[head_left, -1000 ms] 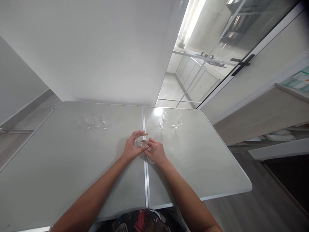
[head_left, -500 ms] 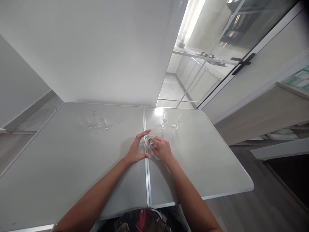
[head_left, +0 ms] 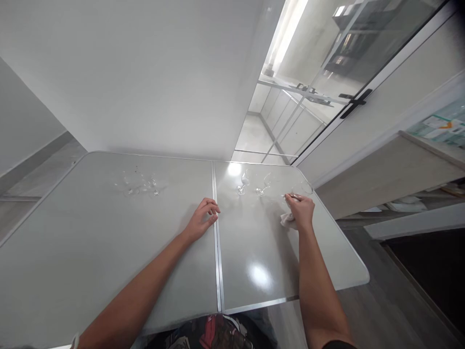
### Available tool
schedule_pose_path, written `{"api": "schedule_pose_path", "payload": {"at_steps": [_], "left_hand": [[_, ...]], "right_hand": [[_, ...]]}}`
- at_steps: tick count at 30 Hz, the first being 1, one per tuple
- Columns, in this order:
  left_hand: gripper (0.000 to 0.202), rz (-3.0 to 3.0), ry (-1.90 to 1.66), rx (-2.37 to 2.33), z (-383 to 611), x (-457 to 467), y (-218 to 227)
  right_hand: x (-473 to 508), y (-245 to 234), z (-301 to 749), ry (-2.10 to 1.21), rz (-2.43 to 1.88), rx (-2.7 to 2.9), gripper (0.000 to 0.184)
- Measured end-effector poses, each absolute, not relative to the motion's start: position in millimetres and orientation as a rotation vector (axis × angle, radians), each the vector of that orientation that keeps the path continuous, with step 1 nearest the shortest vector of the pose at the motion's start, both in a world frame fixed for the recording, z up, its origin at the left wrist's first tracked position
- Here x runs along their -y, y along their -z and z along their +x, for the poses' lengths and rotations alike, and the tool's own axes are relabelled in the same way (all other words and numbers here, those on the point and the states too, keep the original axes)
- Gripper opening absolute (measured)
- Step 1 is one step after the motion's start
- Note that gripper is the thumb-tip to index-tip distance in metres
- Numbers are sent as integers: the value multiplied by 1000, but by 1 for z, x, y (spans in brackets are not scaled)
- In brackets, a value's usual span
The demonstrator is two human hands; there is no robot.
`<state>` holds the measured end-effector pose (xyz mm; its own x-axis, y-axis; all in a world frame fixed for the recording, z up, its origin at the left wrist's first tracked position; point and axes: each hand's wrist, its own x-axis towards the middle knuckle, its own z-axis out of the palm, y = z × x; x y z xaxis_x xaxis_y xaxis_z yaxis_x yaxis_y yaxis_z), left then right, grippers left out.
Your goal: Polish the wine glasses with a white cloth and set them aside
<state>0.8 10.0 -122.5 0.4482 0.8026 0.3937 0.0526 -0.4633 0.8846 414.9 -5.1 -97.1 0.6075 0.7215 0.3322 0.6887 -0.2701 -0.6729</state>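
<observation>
My right hand (head_left: 300,212) is closed round the stem of a clear stemmed glass (head_left: 302,190) near the table's far right edge, with a white cloth (head_left: 286,220) tucked under the palm. Just left of it stand two more clear glasses (head_left: 242,184) (head_left: 264,184). My left hand (head_left: 202,220) rests near the table's middle seam with the fingers loosely curled and nothing in it. A group of several clear glasses (head_left: 140,185) stands on the far left half of the grey table (head_left: 109,242).
A white wall runs behind the table. To the right are a glass partition with a black handle (head_left: 354,103), a wooden counter (head_left: 392,169) and dark flooring. A metal seam (head_left: 216,237) splits the tabletop.
My right hand carried the glass from the middle of the table out to the far right, beside the two standing glasses. My left hand let go and stayed near the seam.
</observation>
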Motion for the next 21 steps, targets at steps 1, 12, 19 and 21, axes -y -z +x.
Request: {"api": "schedule_pose_path", "payload": {"at_steps": [1, 12, 19, 21], "left_hand": [[30, 1828, -1089, -734, 1, -10, 123], [29, 1784, -1056, -730, -1, -11, 122], [30, 1778, -1026, -741, 0, -11, 123], [31, 1760, -1016, -741, 0, -11, 123]], "right_hand": [[0, 102, 423, -73, -2028, 1108, 41], [-44, 127, 445, -193, -2089, 1174, 40], [-50, 127, 448, -201, -2122, 1141, 38], [-49, 126, 448, -198, -2132, 1131, 37]]}}
